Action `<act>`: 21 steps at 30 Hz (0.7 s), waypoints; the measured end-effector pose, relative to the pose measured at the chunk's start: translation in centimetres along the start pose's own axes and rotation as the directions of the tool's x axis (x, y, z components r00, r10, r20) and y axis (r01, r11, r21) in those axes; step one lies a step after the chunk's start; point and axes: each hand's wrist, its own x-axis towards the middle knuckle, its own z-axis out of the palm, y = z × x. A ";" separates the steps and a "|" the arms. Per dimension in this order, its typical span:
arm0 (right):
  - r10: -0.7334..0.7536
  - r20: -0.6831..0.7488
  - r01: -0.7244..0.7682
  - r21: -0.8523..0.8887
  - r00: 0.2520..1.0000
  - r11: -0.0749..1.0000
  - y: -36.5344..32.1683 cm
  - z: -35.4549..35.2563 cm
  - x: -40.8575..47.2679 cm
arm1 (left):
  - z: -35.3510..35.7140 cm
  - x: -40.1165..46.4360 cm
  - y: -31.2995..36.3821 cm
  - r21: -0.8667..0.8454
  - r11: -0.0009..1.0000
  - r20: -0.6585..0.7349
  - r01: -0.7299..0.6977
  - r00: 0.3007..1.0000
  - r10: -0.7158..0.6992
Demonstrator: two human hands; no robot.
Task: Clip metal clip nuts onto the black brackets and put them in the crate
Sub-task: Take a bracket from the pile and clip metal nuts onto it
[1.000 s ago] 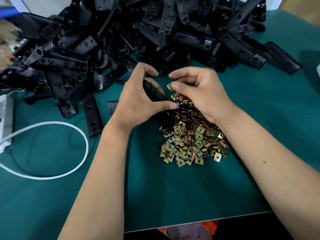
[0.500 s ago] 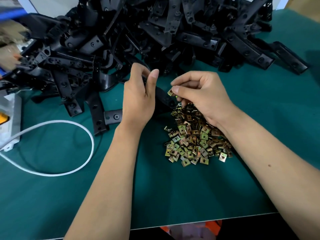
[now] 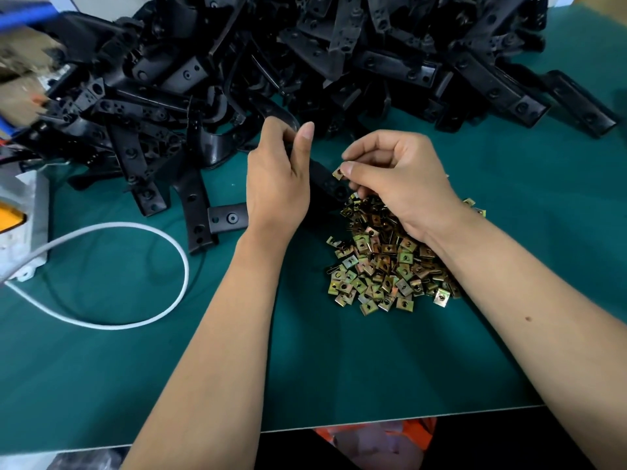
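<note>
My left hand (image 3: 276,184) grips a black bracket (image 3: 327,183), whose free end sticks out to the right of my palm. My right hand (image 3: 397,179) pinches one brass-coloured clip nut (image 3: 338,173) between thumb and forefinger, right at that bracket's end. Under my right wrist lies a heap of clip nuts (image 3: 383,266) on the green mat. A big pile of black brackets (image 3: 305,62) fills the back of the table. No crate is in view.
A white cable (image 3: 135,228) loops over the green mat (image 3: 339,368) at the left and runs to a white box (image 3: 23,232) at the left edge. Loose brackets (image 3: 227,217) lie just left of my left wrist. The table's front edge runs below my forearms.
My left hand has turned and lifted the bracket, its thumb now pointing up. My right hand has raised one clip nut off the heap to the bracket's end.
</note>
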 end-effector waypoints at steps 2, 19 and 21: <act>0.004 0.001 -0.004 -0.005 1.000 1.000 0.1 0.0 0.0 | 0.0 0.0 0.0 -0.001 1.000 0.001 0.008 1.000 -0.008; -0.025 0.128 0.041 -0.122 0.991 0.992 -0.7 -0.1 -0.5 | 1.6 -1.0 2.1 0.155 0.982 -0.147 0.108 0.985 -0.085; -0.057 0.144 0.083 -0.181 0.988 0.980 -0.8 -0.2 -0.5 | 1.8 -1.1 2.2 0.180 0.977 -0.168 0.115 0.982 -0.085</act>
